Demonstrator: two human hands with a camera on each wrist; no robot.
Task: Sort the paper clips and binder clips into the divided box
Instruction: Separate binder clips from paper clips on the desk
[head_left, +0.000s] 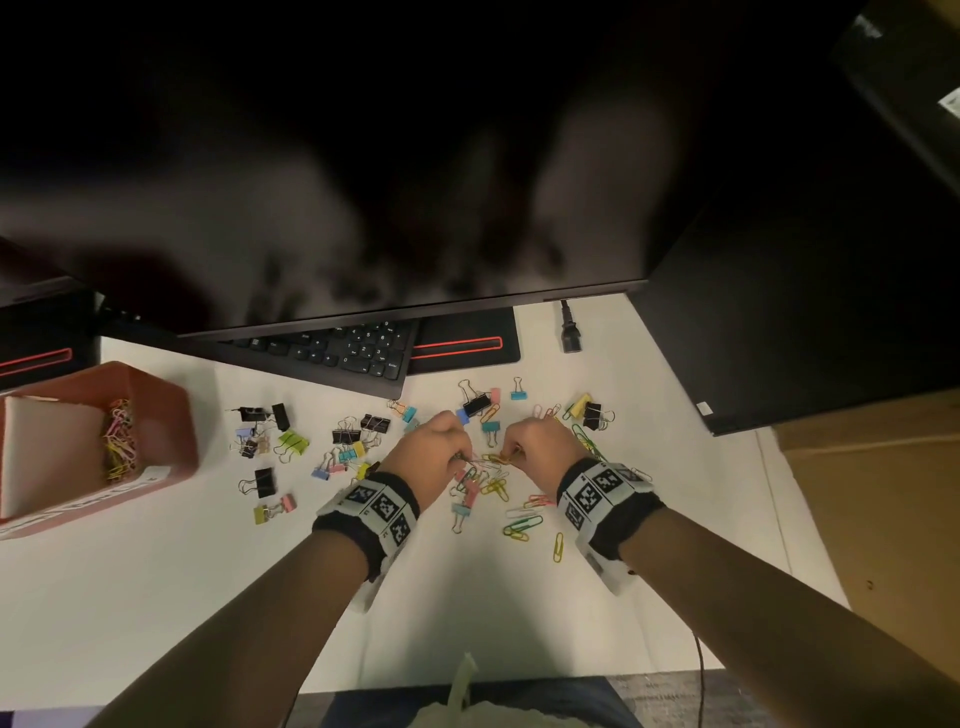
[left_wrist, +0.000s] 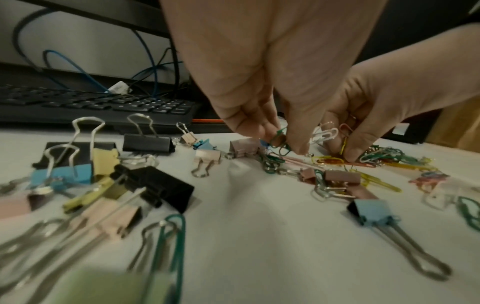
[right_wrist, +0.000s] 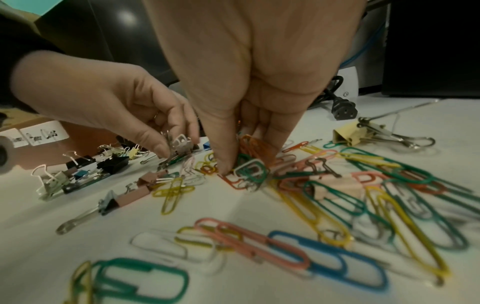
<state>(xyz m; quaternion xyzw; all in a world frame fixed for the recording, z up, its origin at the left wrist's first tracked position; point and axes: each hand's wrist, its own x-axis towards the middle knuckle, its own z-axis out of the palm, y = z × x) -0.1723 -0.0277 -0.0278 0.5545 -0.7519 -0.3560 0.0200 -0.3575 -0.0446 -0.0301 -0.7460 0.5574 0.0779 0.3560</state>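
Observation:
A red-brown divided box stands at the left, with coloured paper clips in one compartment. Binder clips lie scattered on the white table left of my hands, and loose paper clips lie under and right of them. Both hands work close together over the mixed pile. My left hand pinches a green paper clip just above the table. My right hand pinches a bunch of paper clips, orange and green, its thumb tip down on the pile. What else the left fingers hold is unclear.
A black keyboard and a dark monitor stand behind the pile. A power plug lies at the back right beside a black computer case. A cardboard surface borders the table on the right.

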